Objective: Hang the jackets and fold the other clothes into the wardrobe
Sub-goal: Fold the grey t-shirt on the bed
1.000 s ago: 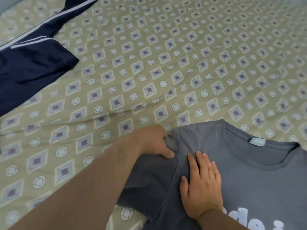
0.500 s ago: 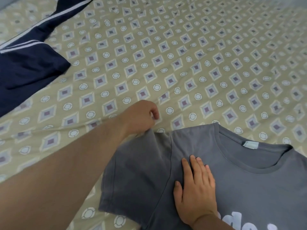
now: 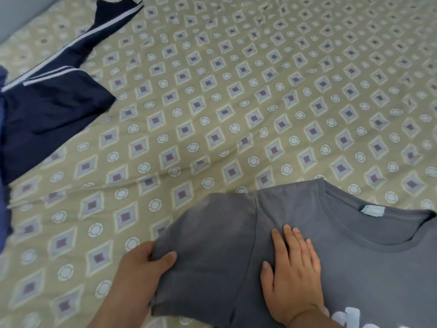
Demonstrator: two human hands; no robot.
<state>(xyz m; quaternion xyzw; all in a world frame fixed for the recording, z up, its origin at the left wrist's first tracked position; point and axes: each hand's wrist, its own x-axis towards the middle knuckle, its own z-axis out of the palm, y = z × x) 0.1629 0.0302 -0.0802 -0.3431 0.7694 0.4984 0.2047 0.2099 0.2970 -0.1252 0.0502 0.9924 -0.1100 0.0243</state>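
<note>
Two hands work the shirt (image 3: 359, 263): the left hand (image 3: 144, 266) pinches the sleeve (image 3: 208, 242) edge, the right hand (image 3: 293, 278) presses flat beside the seam (image 3: 253, 235), where the fold should crease cleanly.

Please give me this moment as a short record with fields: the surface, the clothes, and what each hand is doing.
surface: patterned bed sheet
garment in work: grey T-shirt, spread on the sheet, neck label visible
left hand: pinches the edge of the sleeve
right hand: pressed flat on the T-shirt, beside the sleeve seam
other garment: navy garment with white stripes, far left, apart from the T-shirt
</note>
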